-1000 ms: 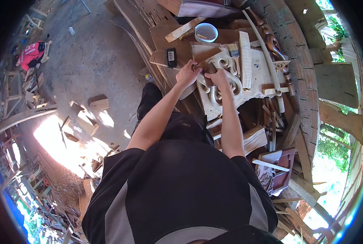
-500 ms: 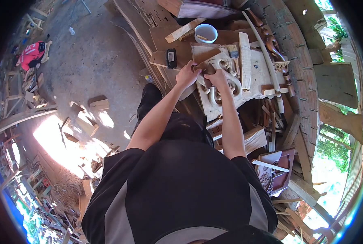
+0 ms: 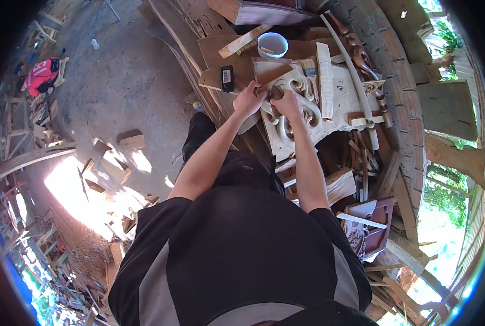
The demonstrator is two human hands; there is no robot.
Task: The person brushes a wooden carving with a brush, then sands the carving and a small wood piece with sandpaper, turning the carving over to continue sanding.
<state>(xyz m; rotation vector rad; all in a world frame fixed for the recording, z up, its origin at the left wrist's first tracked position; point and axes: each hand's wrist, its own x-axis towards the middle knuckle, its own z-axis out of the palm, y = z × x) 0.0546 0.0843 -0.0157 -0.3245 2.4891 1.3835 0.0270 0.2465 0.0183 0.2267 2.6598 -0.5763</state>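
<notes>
My left hand [image 3: 249,99] and my right hand [image 3: 289,103] are close together over the near left end of a pale carved wooden scroll piece [image 3: 311,115]. Between them is a small brown piece of sandpaper [image 3: 276,93], pinched by the fingers of both hands. Part of it is hidden behind the fingers. The carving lies flat on a light board [image 3: 343,100], its curls showing to the right of my hands. A paintbrush [image 3: 309,67] and a straight pale wood strip [image 3: 325,79] rest just beyond it.
A white bucket [image 3: 272,44] and a dark box-shaped object [image 3: 227,79] stand beyond my hands. A long curved strip [image 3: 351,70] and a turned brown post [image 3: 362,58] lie to the right. Wood offcuts [image 3: 132,142] and a red garment [image 3: 42,76] are on the left.
My hands stay over the carving with the brown sandpaper between them. The right fingers have shifted slightly, and more of the sandpaper shows. The whole view has drifted a little left.
</notes>
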